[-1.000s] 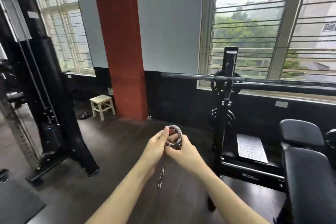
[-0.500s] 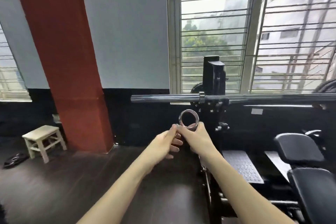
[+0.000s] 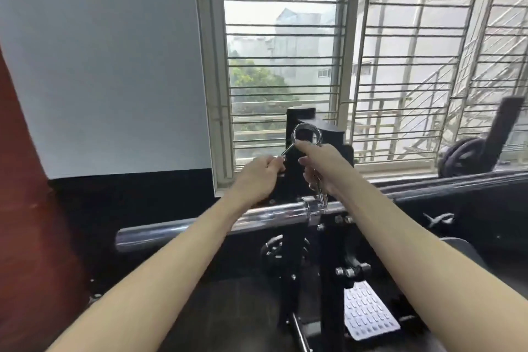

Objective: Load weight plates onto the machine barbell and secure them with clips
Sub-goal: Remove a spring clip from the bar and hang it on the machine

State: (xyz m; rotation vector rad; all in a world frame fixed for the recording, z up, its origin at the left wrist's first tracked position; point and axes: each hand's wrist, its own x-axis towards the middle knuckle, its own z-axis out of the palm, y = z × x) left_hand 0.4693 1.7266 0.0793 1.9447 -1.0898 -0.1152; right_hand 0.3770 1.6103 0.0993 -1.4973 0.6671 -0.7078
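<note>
A chrome spring clip is held up in front of the black rack upright, its coil ring at the top. My left hand grips one handle of the clip. My right hand grips the other handle, which hangs down toward the bar. The chrome barbell sleeve runs leftward below my hands, bare of plates, with its collar under my right hand. A black weight plate shows at the far right, by the window.
A red pillar stands at the left. Barred windows fill the wall behind the rack. A perforated metal footplate lies at the rack's base. The dark floor lies below the sleeve.
I have stepped closer to the rack. Both hands have lifted the clip from below the bar to above it, and the hands have spread apart on its two handles.
</note>
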